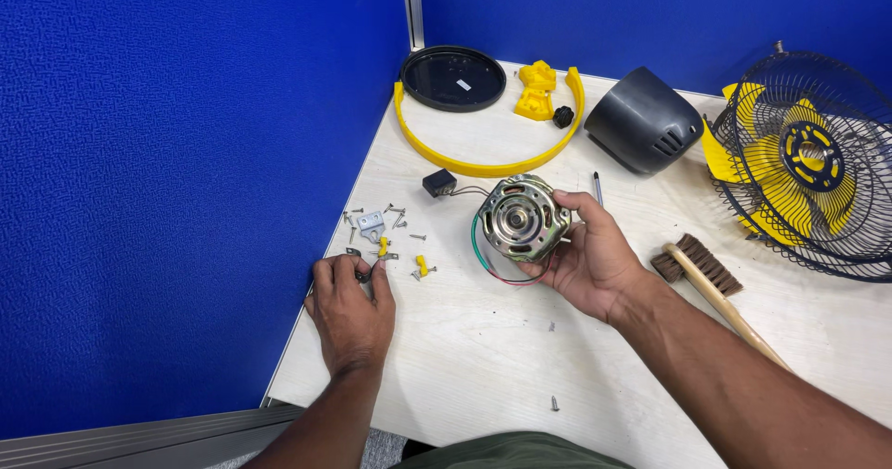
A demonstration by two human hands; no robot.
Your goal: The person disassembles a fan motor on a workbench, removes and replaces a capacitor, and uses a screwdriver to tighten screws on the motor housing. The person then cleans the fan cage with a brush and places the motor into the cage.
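My right hand (590,263) grips a round metal fan motor (520,218) just above the pale table (483,348), its shaft end facing up. Green, red and black wires loop from the motor to a small black capacitor box (439,183). My left hand (350,303) rests on the table near its left edge, fingertips pinched on a small dark part among the loose screws (395,220). Beside them lie a small metal bracket (371,223) and two small yellow clips (421,265).
At the back stand a black round disc (452,78), a yellow curved ring (483,164), yellow plastic pieces (537,90) and a dark grey motor cover (641,118). A black wire fan guard with yellow blades (804,158) is at right. A wooden-handled brush (711,283) lies nearby. Blue partition walls enclose the corner.
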